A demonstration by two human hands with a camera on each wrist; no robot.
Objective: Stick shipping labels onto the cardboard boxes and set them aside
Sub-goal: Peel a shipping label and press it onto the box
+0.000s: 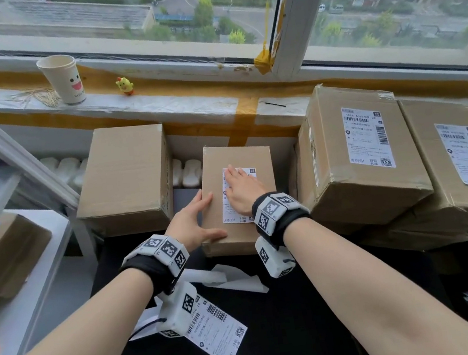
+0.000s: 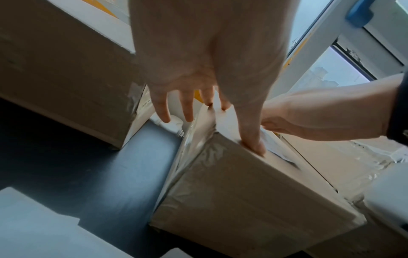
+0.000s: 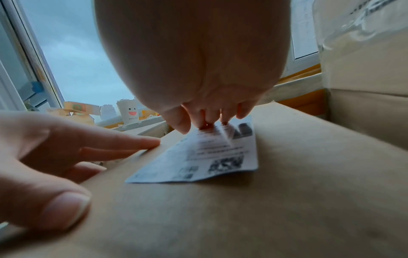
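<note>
A small cardboard box [image 1: 256, 156] stands on the dark table in front of me, between bigger boxes. A white shipping label [image 1: 231, 210] lies on its top. My right hand [image 1: 242, 189] rests flat on the label's far half, fingers straight and pressing down. In the right wrist view its fingertips [image 3: 207, 120] touch the label [image 3: 198, 162], whose near edge casts a thin shadow. My left hand [image 1: 195, 221] steadies the box at its near left corner, thumb on top. The left wrist view shows the left hand's fingers [image 2: 164, 108] straight down the side of the box [image 2: 253, 192].
A plain box [image 1: 122, 174] stands to the left. Two labelled boxes [image 1: 357, 155] [image 1: 463, 165] sit to the right. A spare label [image 1: 218, 337] and backing paper [image 1: 234, 278] lie on the table near me. A paper cup [image 1: 63, 79] and yellow toy [image 1: 125, 86] are on the sill.
</note>
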